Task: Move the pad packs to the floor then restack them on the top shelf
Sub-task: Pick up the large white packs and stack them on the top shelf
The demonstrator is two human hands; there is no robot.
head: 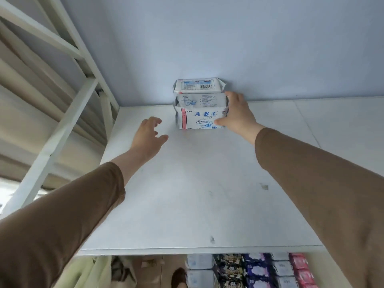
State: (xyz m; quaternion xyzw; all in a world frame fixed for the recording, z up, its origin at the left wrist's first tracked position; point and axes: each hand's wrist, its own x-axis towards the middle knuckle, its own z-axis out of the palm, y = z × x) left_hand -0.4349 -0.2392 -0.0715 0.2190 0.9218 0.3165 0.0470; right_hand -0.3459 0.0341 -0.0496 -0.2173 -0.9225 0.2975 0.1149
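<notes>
Crinkled rectangular pad packs [200, 103], stacked.

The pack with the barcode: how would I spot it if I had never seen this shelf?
Look at the white top shelf, far back against the pale blue wall, where three white pad packs form a stack. The pack with the barcode is the top one. The bottom pack, touched by the right hand, shows large blue "ABC" lettering instead.
</notes>
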